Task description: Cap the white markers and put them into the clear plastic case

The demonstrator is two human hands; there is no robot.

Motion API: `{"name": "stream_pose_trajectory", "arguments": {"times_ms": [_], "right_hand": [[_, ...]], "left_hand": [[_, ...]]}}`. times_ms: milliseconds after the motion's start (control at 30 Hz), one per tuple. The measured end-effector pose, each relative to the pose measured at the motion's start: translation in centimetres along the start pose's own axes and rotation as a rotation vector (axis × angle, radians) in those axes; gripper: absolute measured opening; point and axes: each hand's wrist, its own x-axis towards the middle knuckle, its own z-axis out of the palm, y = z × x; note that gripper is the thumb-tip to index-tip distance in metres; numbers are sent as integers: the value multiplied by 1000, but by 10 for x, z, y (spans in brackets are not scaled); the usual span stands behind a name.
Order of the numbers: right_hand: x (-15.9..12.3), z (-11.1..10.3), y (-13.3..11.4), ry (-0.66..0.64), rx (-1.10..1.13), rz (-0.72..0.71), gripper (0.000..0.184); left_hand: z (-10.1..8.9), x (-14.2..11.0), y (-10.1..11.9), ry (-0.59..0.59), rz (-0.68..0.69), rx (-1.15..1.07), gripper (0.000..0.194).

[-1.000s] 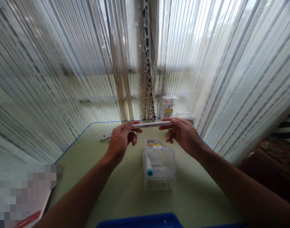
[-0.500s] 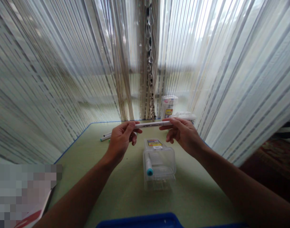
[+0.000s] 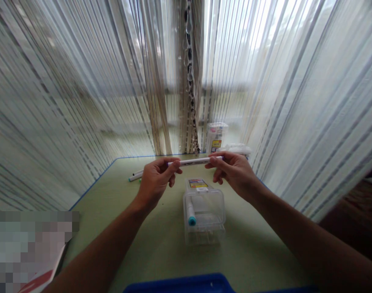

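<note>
A white marker with dark printing and purple ends is held level above the table. My left hand pinches its left end between thumb and fingers. Its right end is pinched by my right hand. Below and between the hands, a clear plastic case lies on the table with its lid open toward me. Inside the case, along its left side, rests a white marker with a teal end. More white markers lie on the table just left of my left hand, partly hidden behind it.
At the back right stands a clear case with a yellow label, beside a white clear-topped pack. String curtains hang around the table. A blue tray edge shows at the front, and a blurred-out item sits at lower left.
My fingers have shifted along the marker, so its purple ends now show. The case and the other markers have stayed in place.
</note>
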Motion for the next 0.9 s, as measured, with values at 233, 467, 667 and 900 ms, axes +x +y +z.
{"name": "stream_pose_trajectory", "arguments": {"times_ms": [233, 467, 667, 900], "right_hand": [[-2, 2, 0, 9, -27, 1, 37], [-1, 2, 0, -4, -43, -20, 33], [-1, 2, 0, -2, -27, -12, 30], [0, 1, 0, -5, 10, 10, 29]], "left_hand": [[0, -2, 1, -20, 21, 46, 32], [-1, -2, 0, -26, 37, 88, 29], [0, -2, 0, -21, 29, 30, 27], [-1, -1, -1, -5, 8, -5, 30]]}}
